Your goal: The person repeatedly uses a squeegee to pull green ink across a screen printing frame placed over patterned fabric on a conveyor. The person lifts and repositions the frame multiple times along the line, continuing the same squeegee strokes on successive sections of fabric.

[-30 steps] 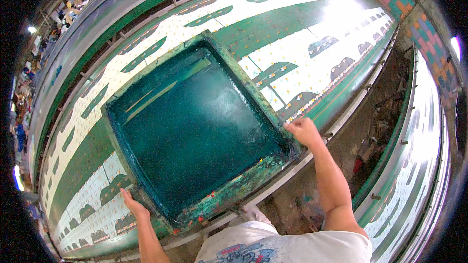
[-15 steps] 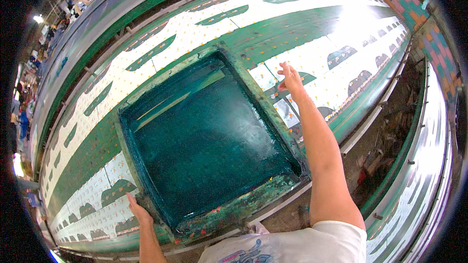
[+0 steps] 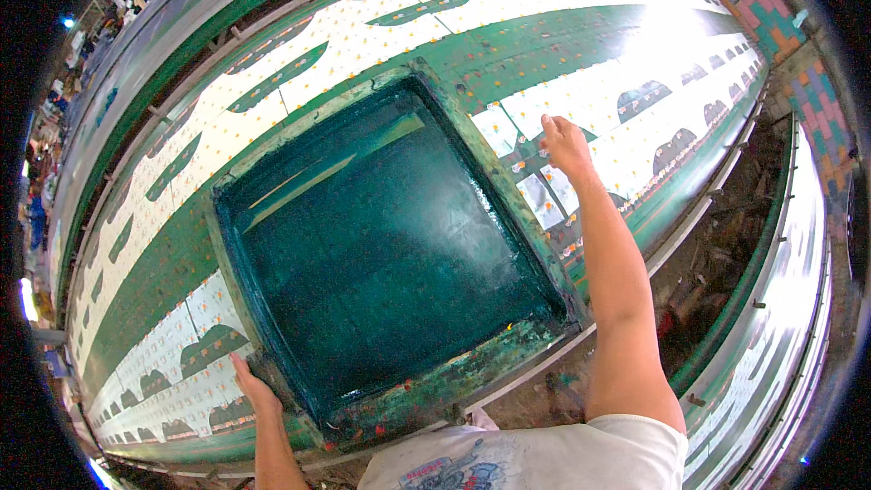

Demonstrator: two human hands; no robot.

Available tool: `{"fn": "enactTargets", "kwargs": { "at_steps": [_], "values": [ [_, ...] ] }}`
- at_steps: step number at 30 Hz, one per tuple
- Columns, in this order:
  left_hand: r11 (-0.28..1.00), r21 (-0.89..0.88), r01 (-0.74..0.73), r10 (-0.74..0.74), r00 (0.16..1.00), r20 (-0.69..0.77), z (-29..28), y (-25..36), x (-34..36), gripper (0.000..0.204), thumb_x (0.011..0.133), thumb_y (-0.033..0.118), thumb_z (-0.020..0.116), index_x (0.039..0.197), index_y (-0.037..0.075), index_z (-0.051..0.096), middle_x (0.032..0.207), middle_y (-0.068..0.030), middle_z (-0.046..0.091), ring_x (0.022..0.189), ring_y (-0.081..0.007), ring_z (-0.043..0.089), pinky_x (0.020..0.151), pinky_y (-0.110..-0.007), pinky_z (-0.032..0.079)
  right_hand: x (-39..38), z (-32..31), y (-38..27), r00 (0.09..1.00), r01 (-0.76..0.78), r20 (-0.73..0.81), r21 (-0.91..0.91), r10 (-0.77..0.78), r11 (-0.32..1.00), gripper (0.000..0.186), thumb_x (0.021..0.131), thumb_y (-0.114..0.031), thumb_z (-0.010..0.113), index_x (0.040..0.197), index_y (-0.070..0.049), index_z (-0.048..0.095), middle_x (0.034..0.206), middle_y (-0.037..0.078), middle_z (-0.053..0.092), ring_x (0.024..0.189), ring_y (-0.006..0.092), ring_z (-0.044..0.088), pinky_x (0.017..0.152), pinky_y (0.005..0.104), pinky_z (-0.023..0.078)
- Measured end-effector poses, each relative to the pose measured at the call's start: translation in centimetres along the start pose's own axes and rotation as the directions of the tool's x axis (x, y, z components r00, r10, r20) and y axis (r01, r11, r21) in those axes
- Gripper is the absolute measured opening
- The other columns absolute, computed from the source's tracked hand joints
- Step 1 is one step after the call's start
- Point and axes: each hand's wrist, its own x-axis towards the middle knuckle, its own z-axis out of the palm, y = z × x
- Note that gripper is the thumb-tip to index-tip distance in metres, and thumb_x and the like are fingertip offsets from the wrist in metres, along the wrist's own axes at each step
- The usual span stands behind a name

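Note:
A large square printing screen with a worn, paint-stained frame lies tilted across the long green table in front of me. Its mesh looks dark teal. My left hand is at the frame's lower left side, against a dark block on its edge. One digit points up along the outside, and the rest of the grip is partly hidden. Off the frame's right side, my right hand hovers over or touches white printed sheets, fingers loosely apart, holding nothing I can see.
White sheets with orange dots and dark curved gaps run along the table's far side. More sheets lie left of the screen. A rail follows the near edge. Another long table stands at right, beyond a cluttered gap.
My right hand has moved slightly to the right, and its fingers are less spread. The view has shifted a little. My left hand stays at the frame's left side.

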Motion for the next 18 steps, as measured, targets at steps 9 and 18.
{"fn": "enactTargets", "kwargs": {
  "at_steps": [9,18],
  "values": [
    [0.991,-0.124,0.048,-0.028,0.987,0.16,-1.2,-1.3,2.2,0.1,0.108,0.07,0.056,0.163,-0.013,0.041,0.167,-0.0218,0.048,0.15,-0.0319,0.05,0.126,-0.042,0.037,-3.4,0.0,-2.2,0.84,0.542,0.16,-0.305,-0.519,0.783,0.072,0.088,0.005,0.055,0.158,-0.011,0.053,0.135,0.016,0.075,0.132,0.0391,0.065,0.111,0.0506,0.054],
    [0.993,-0.096,0.061,-0.058,0.998,0.031,1.5,0.6,0.7,0.09,0.107,0.07,0.059,0.147,-0.01,0.058,0.139,-0.0182,0.066,0.121,-0.0288,0.065,0.11,-0.043,0.051,2.7,4.9,-1.3,0.843,0.534,0.181,-0.168,-0.506,0.829,0.08,0.087,0.014,0.047,0.164,-0.01,0.046,0.142,0.025,0.07,0.131,0.0381,0.07,0.113,0.0503,0.053]
  ]
}}
